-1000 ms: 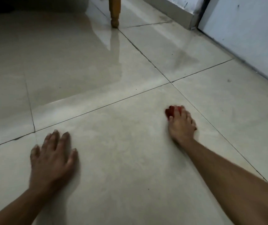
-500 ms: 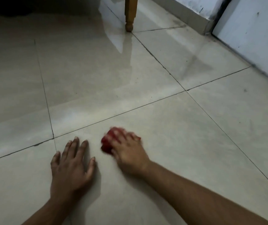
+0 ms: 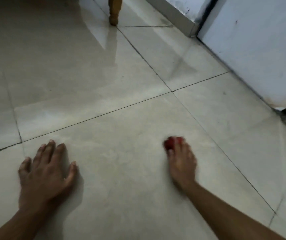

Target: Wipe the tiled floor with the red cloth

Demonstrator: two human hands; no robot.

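My right hand [image 3: 182, 161] presses the red cloth [image 3: 172, 143] flat under its fingers, bunched small; my left hand [image 3: 47, 170] lies open, palm down, bracing well apart to its left. The cloth looks soft and light, best held by pressing on its middle. The tiled floor [image 3: 121, 153] is glossy, probably slick; beyond my hands stand a wooden furniture leg [image 3: 114, 11] and a pale door [image 3: 259, 49].

- The tiled floor [image 3: 121, 80] is pale, glossy, crossed by dark grout lines.
- A left hand [image 3: 47, 172] lies flat on it, fingers spread.
- A right hand [image 3: 182, 161] presses a red cloth [image 3: 170, 143] onto it.
- A wooden furniture leg [image 3: 114, 13] stands far off.
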